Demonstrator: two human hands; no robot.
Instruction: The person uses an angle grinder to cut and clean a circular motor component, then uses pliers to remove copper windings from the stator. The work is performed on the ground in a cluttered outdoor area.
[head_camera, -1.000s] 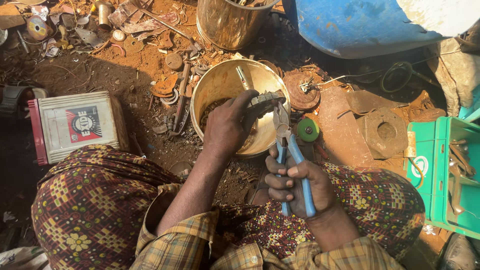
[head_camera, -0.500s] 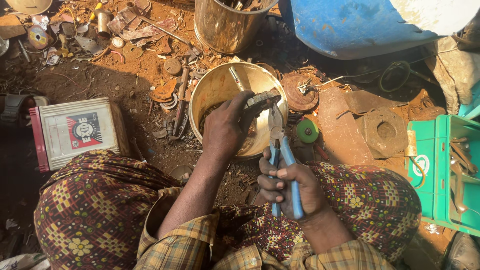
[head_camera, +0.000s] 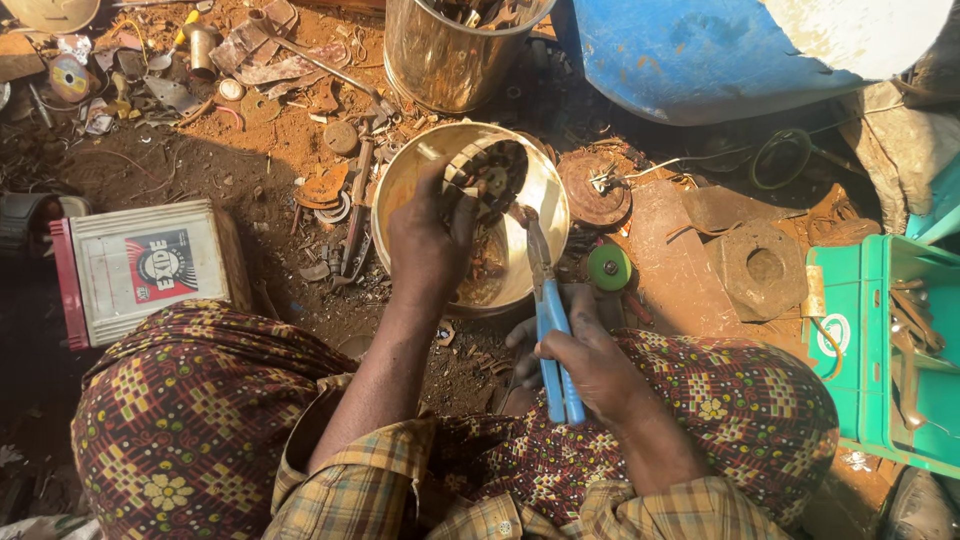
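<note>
My left hand (head_camera: 430, 245) grips a round dark metal part with windings (head_camera: 492, 180) and holds it tilted over a brass-coloured bowl (head_camera: 400, 190) on the dirt. My right hand (head_camera: 590, 365) is closed around the blue handles of a pair of pliers (head_camera: 550, 330). The plier jaws point up and touch the lower edge of the round part. Small scraps lie in the bottom of the bowl. My knees, in patterned cloth, frame both hands.
A shiny metal pot (head_camera: 450, 55) stands behind the bowl. A white battery box (head_camera: 150, 265) sits at left, a green crate with tools (head_camera: 890, 350) at right, a blue drum (head_camera: 700, 55) behind. Rusty discs, plates and a green spool (head_camera: 609, 267) litter the ground.
My left hand has turned the round part so its face shows above the bowl. The pliers' jaws now meet the part's lower edge, and my right hand sits lower on my lap.
</note>
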